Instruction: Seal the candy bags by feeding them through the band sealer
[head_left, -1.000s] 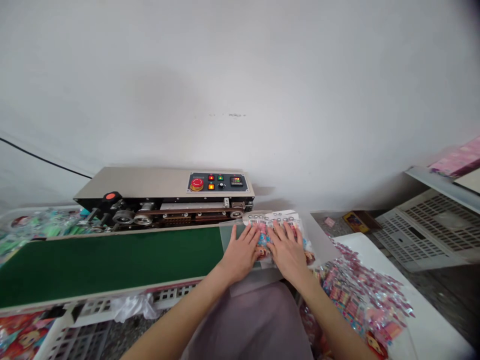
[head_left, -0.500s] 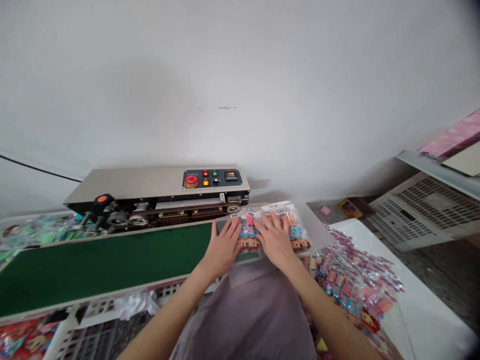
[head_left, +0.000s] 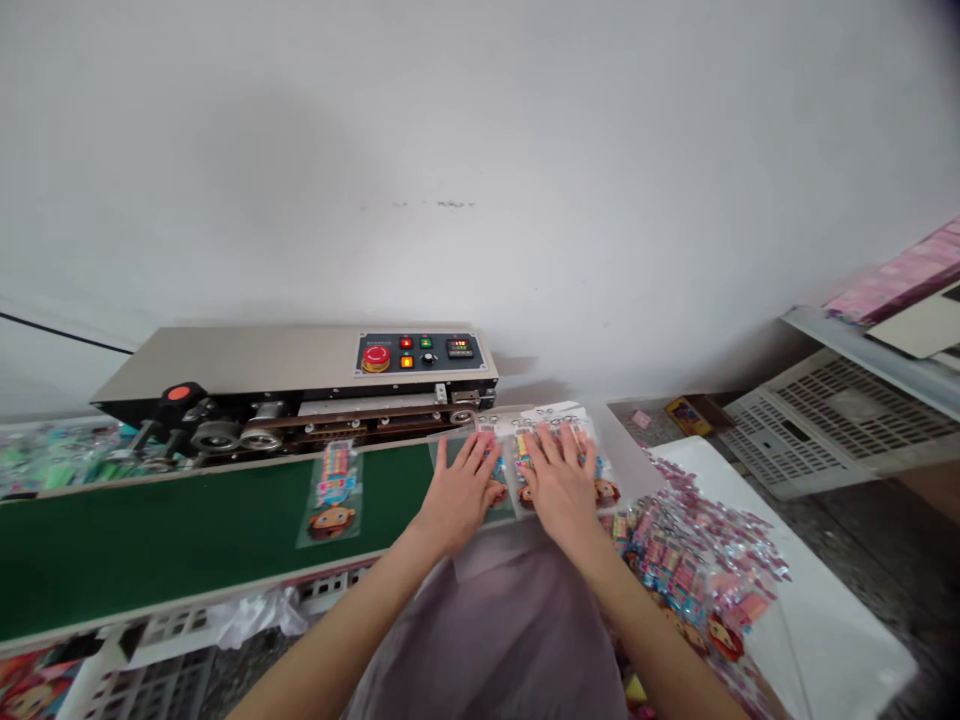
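My left hand (head_left: 459, 490) lies flat with fingers spread on a clear toy packet at the right end of the green conveyor belt (head_left: 187, 535). Beside it my right hand (head_left: 562, 482) rests flat, fingers apart, on a small stack of the same packets (head_left: 600, 470) on the infeed plate. One packet with a cartoon face (head_left: 331, 492) lies alone on the belt to the left, its top edge in the sealing machine (head_left: 300, 385). The machine's control panel (head_left: 416, 352) shows a red stop button and lit lights.
A heap of colourful packets (head_left: 694, 565) lies on a white surface at my right. White plastic crates (head_left: 832, 415) stand at the far right, another sits under the belt (head_left: 165, 680). More packets are piled at the far left (head_left: 52, 465). A white wall is close behind.
One packet has left my left hand and travelled left along the belt. Both hands stay flat on the remaining packets; the view shifted slightly left.
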